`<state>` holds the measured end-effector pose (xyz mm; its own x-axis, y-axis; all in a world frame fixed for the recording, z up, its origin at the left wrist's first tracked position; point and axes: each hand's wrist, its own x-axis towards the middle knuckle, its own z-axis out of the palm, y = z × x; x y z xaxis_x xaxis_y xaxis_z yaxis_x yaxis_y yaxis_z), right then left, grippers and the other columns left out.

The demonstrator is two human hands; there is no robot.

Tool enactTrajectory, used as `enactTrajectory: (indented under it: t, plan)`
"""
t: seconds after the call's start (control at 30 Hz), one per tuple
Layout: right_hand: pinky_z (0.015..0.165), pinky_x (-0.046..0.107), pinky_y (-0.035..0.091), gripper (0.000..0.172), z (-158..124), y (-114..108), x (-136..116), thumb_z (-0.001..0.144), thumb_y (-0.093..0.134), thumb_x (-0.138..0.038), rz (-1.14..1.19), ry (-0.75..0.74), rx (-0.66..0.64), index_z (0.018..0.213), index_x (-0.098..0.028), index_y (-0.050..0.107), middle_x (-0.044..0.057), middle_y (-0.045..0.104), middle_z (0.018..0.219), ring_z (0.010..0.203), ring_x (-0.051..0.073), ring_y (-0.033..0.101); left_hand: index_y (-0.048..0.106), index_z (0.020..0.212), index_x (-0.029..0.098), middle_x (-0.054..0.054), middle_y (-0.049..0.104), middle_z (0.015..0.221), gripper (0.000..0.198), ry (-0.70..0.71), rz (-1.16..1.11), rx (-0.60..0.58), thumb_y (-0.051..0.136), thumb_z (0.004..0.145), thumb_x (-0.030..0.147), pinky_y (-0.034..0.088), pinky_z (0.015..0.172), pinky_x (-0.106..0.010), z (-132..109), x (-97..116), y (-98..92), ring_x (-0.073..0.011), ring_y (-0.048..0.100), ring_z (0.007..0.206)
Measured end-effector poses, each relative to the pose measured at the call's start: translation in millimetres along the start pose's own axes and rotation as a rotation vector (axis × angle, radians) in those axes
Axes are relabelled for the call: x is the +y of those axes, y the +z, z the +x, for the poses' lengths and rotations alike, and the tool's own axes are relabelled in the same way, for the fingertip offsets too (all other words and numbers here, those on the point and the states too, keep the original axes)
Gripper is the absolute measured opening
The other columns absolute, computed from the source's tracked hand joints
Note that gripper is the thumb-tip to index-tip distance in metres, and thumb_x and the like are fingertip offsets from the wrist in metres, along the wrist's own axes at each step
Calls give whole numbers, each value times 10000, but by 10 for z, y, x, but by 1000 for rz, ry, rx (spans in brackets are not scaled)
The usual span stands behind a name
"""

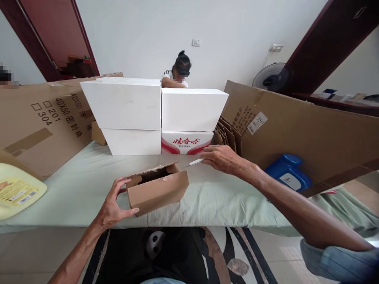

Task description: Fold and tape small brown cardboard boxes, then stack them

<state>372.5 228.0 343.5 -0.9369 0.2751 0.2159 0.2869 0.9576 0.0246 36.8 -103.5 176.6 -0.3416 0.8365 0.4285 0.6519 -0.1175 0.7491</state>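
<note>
A small brown cardboard box rests on the pale green cloth with its top partly open and a dark gap inside. My left hand grips its left end, thumb on the near face and fingers at the far side. Between the fingers of my right hand is a slim white utility knife. Its thin tip points left, just beyond the box's right end and apart from it. What lies inside the box cannot be made out.
White boxes and a red-printed carton stand stacked behind the cloth-covered table. Large cardboard sheets lean at both sides. A yellow jug is at left, a blue bottle at right. Another person sits beyond the stack.
</note>
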Motion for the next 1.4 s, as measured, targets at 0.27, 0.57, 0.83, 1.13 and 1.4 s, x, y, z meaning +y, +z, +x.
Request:
enactTrajectory:
  t: [0.27, 0.57, 0.83, 1.13, 1.4]
  plan:
    - [831, 468, 613, 375, -936, 1528, -107, 1109, 446, -437, 251, 433, 291, 1010, -245, 753, 156, 794, 1000, 953, 333, 739, 437, 1643, 375, -145, 437, 1665, 955, -2, 75, -113, 923, 822, 415, 608, 1139, -552, 71, -18, -99, -431, 441, 1598]
    - [951, 438, 607, 516, -609, 1588, -473, 1138, 389, -594, 502, 412, 390, 1294, -232, 722, 162, 718, 1285, 1132, 283, 698, 489, 1663, 450, -102, 539, 1601, 999, 14, 229, -274, 939, 771, 432, 647, 1081, -532, 298, 227, -394, -400, 617, 1432]
    - [1044, 422, 553, 316, -80, 927, -985, 1049, 709, -551, 871, 70, 236, 977, -244, 729, 99, 651, 1400, 1259, 257, 639, 601, 1579, 518, -88, 570, 1487, 963, 68, 503, -513, 967, 699, 380, 647, 740, -371, 673, 592, -631, -307, 726, 997]
    - [839, 349, 450, 165, 76, 720, -1223, 1010, 809, -326, 417, -68, 375, 1113, -225, 728, 65, 723, 1075, 973, 230, 574, 613, 1481, 443, -69, 529, 1494, 895, 19, 543, -548, 975, 675, 307, 586, 813, -342, 727, 715, -529, -287, 693, 1051]
    - [692, 333, 345, 338, 29, 713, -1454, 1151, 591, -323, 244, -153, 365, 843, -196, 650, 25, 698, 839, 740, 156, 566, 600, 1305, 353, -93, 449, 1628, 624, 57, 550, -383, 851, 749, 222, 509, 656, -305, 605, 707, -598, -196, 641, 824]
